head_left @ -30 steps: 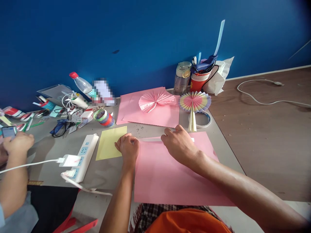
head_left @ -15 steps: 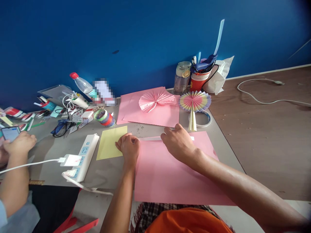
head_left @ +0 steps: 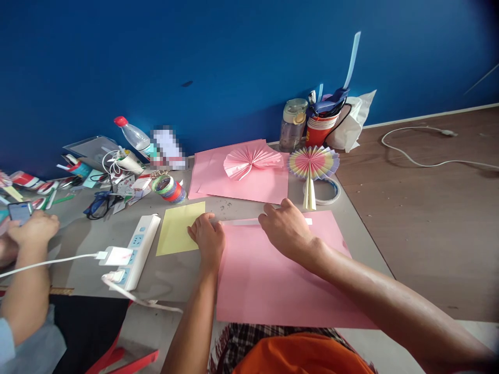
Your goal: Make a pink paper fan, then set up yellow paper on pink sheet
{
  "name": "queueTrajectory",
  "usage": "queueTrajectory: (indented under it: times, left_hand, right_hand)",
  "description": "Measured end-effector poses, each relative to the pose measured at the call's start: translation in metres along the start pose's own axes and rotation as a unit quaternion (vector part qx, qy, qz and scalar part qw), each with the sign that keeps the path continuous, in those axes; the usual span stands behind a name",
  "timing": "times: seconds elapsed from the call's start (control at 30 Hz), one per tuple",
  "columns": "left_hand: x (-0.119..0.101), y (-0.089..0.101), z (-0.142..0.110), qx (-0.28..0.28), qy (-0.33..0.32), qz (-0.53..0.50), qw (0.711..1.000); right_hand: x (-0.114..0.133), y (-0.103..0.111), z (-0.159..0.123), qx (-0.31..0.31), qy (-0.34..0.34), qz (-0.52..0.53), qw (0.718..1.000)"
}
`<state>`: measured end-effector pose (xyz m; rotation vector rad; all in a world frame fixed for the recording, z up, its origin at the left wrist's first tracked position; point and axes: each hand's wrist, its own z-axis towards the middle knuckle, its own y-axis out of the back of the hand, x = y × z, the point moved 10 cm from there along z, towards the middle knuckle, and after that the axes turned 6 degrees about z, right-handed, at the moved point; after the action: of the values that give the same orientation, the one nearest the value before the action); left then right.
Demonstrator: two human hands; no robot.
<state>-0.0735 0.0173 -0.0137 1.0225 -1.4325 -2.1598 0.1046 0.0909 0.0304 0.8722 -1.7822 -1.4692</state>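
A large sheet of pink paper (head_left: 280, 291) lies flat in front of me. Along its far edge runs a narrow white strip (head_left: 245, 222) that looks like tape. My left hand (head_left: 208, 234) is closed at the strip's left end, thumb and finger together at the paper's corner. Curled fingers of my right hand (head_left: 286, 228) press down on the strip toward its right end; whatever they hold is hidden beneath them. Just left of my left hand is a yellow sheet (head_left: 177, 234). Beyond the hands, a pink pleated paper fan (head_left: 252, 160) rests on more pink sheets (head_left: 249, 191).
A multicoloured paper fan (head_left: 314, 163) lies against a tape roll (head_left: 336, 195). Behind stand a bottle (head_left: 293, 124) and a red cup of tools (head_left: 318, 130). A power strip (head_left: 142, 249) and stacked tape rolls (head_left: 171, 189) are on the left, where another person's hand (head_left: 37, 228) holds a phone.
My left hand's fingers have shifted slightly at the strip's left end. The right hand stays almost in the same place, and the papers lie as before.
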Motion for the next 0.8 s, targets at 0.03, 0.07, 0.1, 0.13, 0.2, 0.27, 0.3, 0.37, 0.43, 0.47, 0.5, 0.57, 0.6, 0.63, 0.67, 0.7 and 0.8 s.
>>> queueTrajectory:
  times: [0.03, 0.07, 0.1, 0.13, 0.2, 0.27, 0.3, 0.37, 0.43, 0.47, 0.5, 0.57, 0.6, 0.63, 0.67, 0.7, 0.8]
  left_hand:
    - [0.001, 0.001, 0.0, -0.003, 0.002, -0.002, 1.0]
    - [0.002, 0.003, 0.001, -0.008, 0.006, -0.005, 1.0]
    - [0.004, 0.005, 0.002, -0.016, 0.012, -0.012, 1.0]
    - [0.006, 0.007, 0.002, -0.026, 0.017, -0.023, 0.999]
    - [0.009, 0.015, 0.002, -0.056, 0.02, -0.049, 0.997]
    - [0.008, 0.024, 0.0, -0.092, 0.005, -0.074, 0.993]
    - [0.007, 0.029, -0.002, -0.109, -0.008, -0.086, 0.99]
    - [0.0, 0.037, -0.006, -0.134, -0.042, -0.103, 0.985]
    - [-0.009, 0.046, -0.011, -0.144, -0.084, -0.106, 0.98]
    - [-0.015, 0.049, -0.014, -0.141, -0.107, -0.102, 0.979]
    - [-0.022, 0.052, -0.017, -0.132, -0.131, -0.096, 0.978]
    - [-0.036, 0.055, -0.026, -0.096, -0.183, -0.092, 0.974]
    - [-0.043, 0.053, -0.032, -0.069, -0.208, -0.094, 0.971]
    - [-0.051, 0.05, -0.039, -0.037, -0.236, -0.095, 0.966]
    - [-0.058, 0.045, -0.047, -0.007, -0.261, -0.089, 0.961]
    - [-0.064, 0.04, -0.056, 0.017, -0.284, -0.08, 0.955]
    - [-0.076, 0.016, -0.078, 0.068, -0.339, -0.019, 0.938]
  right_hand:
    - [0.0, 0.0, 0.0, 0.002, 0.0, -0.001, 1.0]
    - [0.0, 0.0, 0.0, 0.003, 0.0, -0.001, 1.0]
    - [0.0, 0.0, 0.0, 0.004, 0.0, -0.002, 1.0]
    - [0.0, 0.0, 0.0, 0.004, -0.001, -0.003, 1.0]
    - [0.0, -0.001, 0.001, 0.007, -0.002, -0.004, 1.0]
    - [0.0, -0.001, 0.001, 0.006, -0.002, -0.003, 1.0]
    - [-0.001, -0.001, 0.001, 0.005, -0.002, -0.003, 1.0]
    - [-0.001, -0.001, 0.001, 0.002, -0.002, -0.002, 1.0]
    - [-0.001, 0.0, 0.001, -0.001, -0.004, -0.001, 1.0]
    - [-0.001, 0.0, 0.0, -0.002, -0.005, 0.0, 1.0]
    - [-0.002, 0.0, 0.0, -0.003, -0.007, 0.0, 1.0]
    - [-0.002, 0.001, 0.0, -0.004, -0.008, 0.002, 1.0]
    - [-0.002, 0.001, 0.0, -0.005, -0.008, 0.004, 1.0]
    - [-0.002, 0.001, 0.0, -0.005, -0.009, 0.005, 1.0]
    - [-0.001, 0.001, 0.0, -0.006, -0.008, 0.006, 1.0]
    - [-0.001, 0.002, 0.0, -0.008, -0.009, 0.007, 1.0]
    - [-0.001, 0.003, 0.001, -0.014, -0.009, 0.008, 1.0]
